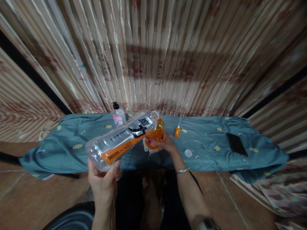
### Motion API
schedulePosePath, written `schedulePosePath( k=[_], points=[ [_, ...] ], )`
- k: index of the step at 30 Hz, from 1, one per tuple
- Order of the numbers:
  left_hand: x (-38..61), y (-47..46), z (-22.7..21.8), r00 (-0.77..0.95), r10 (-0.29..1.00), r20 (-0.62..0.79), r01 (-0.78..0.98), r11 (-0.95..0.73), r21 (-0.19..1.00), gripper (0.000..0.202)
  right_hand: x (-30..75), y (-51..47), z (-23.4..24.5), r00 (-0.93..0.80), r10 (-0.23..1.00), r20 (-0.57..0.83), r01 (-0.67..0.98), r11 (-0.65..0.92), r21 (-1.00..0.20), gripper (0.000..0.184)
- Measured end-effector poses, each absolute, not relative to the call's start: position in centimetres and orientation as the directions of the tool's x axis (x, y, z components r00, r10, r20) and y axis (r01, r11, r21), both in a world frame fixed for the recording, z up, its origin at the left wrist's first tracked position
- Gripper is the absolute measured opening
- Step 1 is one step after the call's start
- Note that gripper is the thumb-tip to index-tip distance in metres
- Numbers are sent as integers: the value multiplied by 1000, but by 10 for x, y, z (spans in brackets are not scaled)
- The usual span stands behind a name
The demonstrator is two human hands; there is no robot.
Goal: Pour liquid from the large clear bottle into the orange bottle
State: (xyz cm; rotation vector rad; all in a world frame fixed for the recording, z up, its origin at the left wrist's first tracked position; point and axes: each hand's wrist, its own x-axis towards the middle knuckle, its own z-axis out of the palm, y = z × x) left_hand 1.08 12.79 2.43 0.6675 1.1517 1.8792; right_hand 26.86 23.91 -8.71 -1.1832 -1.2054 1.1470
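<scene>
Pouring looks in hand: left hand (104, 179) fingers clamp the base of the tilted clear bottle (122, 139), right hand (166, 143) fingers wrap the orange-filled bottle (154, 135) mid-table (206, 140) near the front edge. The next move calls for keeping the mouths aligned.

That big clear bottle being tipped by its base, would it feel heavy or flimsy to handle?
Probably light: the large clear bottle looks nearly empty, and the left hand holds it by the base alone. Its thin clear wall may dent if squeezed. Round-sided, it would likely roll if laid on the blue cloth.
</scene>
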Motion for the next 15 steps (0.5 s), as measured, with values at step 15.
schedulePosePath(
  k=[15],
  points=[
    [15, 127, 35, -578, 815, -37, -389, -235, 891, 67, 267, 239, -80, 12, 995, 99, 90, 97, -991, 77]
  ],
)
